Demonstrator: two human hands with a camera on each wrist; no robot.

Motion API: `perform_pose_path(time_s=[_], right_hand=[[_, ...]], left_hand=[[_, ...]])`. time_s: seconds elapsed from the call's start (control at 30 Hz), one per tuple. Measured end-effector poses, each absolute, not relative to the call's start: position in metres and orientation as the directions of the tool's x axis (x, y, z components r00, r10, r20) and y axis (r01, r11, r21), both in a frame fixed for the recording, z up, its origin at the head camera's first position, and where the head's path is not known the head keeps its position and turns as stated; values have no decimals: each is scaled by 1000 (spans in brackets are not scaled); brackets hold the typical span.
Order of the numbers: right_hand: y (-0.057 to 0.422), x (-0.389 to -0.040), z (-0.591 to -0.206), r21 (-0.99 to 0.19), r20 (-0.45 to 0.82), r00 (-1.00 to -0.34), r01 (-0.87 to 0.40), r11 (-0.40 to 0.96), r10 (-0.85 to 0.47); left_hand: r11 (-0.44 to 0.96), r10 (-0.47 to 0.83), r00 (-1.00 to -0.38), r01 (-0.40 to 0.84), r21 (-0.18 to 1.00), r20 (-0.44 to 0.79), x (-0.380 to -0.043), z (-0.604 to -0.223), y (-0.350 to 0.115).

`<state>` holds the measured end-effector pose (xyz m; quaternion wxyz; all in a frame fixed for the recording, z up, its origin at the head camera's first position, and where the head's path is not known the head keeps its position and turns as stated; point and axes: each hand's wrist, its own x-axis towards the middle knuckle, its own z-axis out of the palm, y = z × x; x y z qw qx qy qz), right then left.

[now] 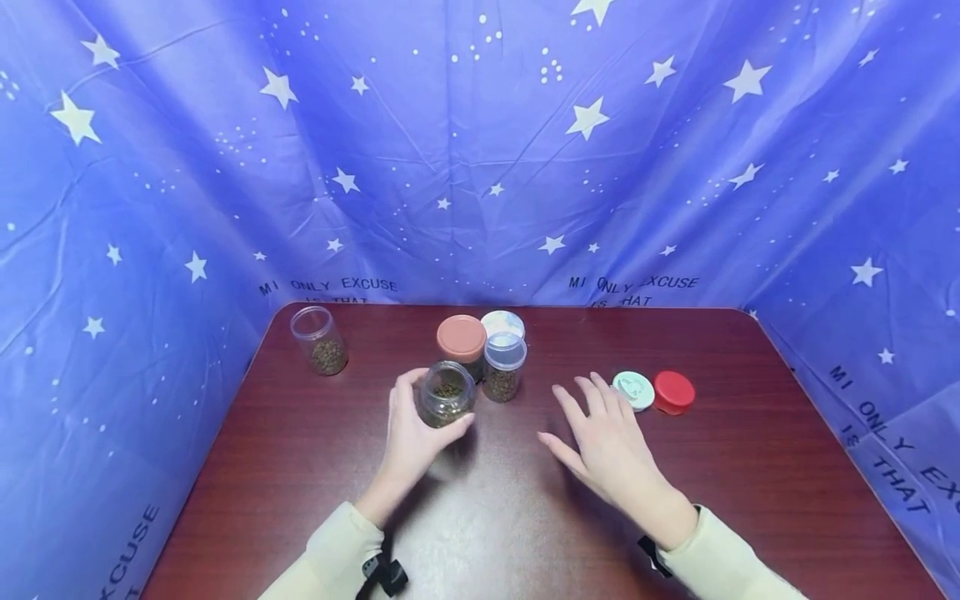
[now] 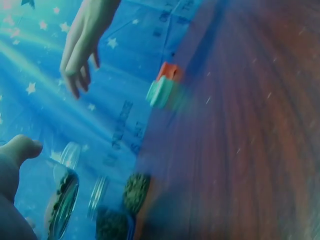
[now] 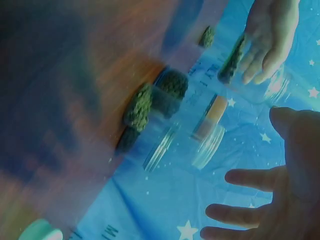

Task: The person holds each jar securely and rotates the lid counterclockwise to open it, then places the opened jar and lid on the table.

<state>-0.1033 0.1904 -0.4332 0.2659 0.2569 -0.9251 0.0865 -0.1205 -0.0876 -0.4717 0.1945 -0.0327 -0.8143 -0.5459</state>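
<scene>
Above the glossy, wood-grained table [image 1: 495, 533], left fingers [image 1: 409, 380] grip a round, clear jar [image 1: 444, 409], perhaps glass, while right fingers [image 1: 592, 397] spread loose.

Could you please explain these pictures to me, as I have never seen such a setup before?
There is no machine at work here: a person uses their bare left hand and right hand. The wide picture is taken from the person's head, looking forward and down; the other two, tilted and partly blurred, are taken from the left and right wrists. The left hand holds an open jar with something dark and grainy inside. The right hand is spread and holds nothing. On the brown table, a clear jar stands at the far left. Near the held one are a pink-lidded jar, a white-topped container and a smaller see-through jar. To the right lie a mint-green lid and a red lid.
</scene>
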Motion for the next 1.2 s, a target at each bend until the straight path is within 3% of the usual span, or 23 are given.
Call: perform_pose_path(time_s=[0.17, 0.4, 0.77, 1.2], right_hand=[[189, -102, -435, -23, 529, -725, -531, 847, -441], [194, -106, -438, -31, 530, -725, -535, 844, -440], [198, -99, -445, -64, 503, -751, -526, 848, -428], [200, -97, -444, -77, 500, -755, -526, 847, -424]], left_hand=[[418, -254, -894, 242, 875, 369, -137, -472, -104], [346, -396, -881, 117, 931, 258, -166, -479, -123], [366, -524, -840, -71, 928, 142, -197, -488, -146], [358, -570, -814, -125, 925, 110, -205, -502, -155]])
